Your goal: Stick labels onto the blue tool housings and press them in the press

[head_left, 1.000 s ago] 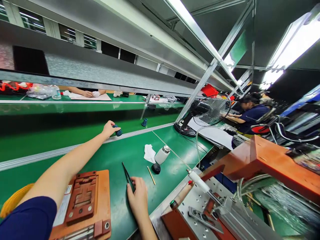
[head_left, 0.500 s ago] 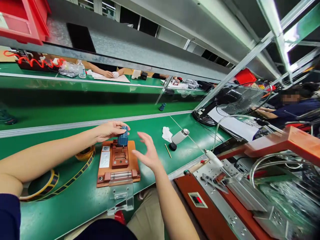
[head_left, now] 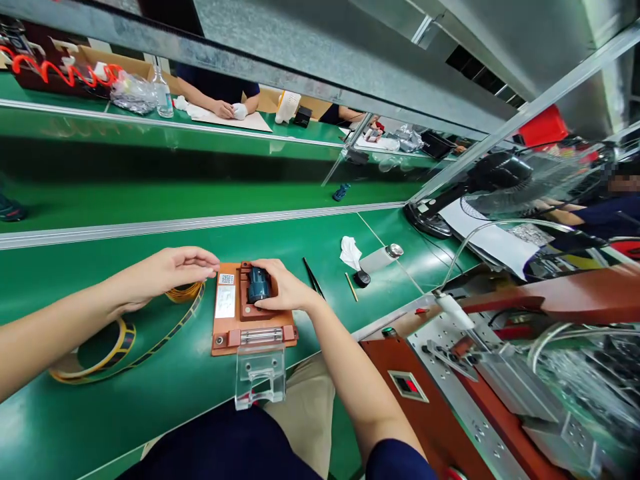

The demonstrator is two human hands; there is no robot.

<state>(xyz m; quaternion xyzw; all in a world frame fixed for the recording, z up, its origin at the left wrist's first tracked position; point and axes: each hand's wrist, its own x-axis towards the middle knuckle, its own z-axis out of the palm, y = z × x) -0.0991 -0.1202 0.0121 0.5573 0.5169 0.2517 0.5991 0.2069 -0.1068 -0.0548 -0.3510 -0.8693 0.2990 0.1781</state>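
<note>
A small dark-blue plastic housing (head_left: 259,285) sits in the recess of a reddish-brown fixture (head_left: 230,331). My right hand (head_left: 285,287) grips it, thumb at the near end and fingers at the far end. Over the fixture's left edge, my left hand (head_left: 173,277) is open with its fingers stretched out, holding nothing. The fixture's clear hinged cover (head_left: 260,377) hangs folded down past the table's front edge. Beside the fixture, a yellow-edged strip of dark labels (head_left: 173,333) runs between rolls, one partly hidden under my left hand.
Black tweezers (head_left: 313,279), a wooden stick (head_left: 351,287), a black cap (head_left: 361,279), a white bottle (head_left: 381,259) and a crumpled tissue (head_left: 350,252) lie to the right. A brown-and-metal machine (head_left: 400,373) borders the table's right side. Behind it stands a black fan (head_left: 430,220). Co-workers sit beyond the partition.
The blue housing has gone from my left hand down into the fixture. My right hand has closed on it, while my left hand has let go and moved left. The view has shifted.
</note>
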